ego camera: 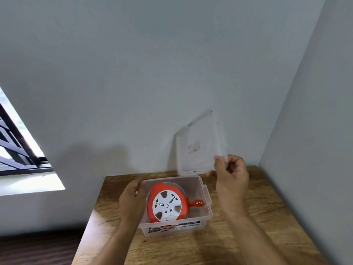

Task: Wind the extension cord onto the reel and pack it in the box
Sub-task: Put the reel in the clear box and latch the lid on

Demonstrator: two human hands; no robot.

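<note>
Reel point(166, 204) lies in box point(207, 214). Right grip point(232, 174) pinches lid point(198, 146) at 1 o'clock; left grip point(132, 197) apparently clasps box wall.

Daylight enters from the window point(19, 142) at left, blown out to white on its sill. The wall point(152, 64) is evenly and softly lit, with a diffuse shadow low on it left of centre. Overall sharpness is moderate. The clear lid point(198, 146) is motion-blurred, its edges smeared. Wide-angle distortion tilts the window frame and the corner lines. The worktop point(257, 217) shows no glare.
</note>
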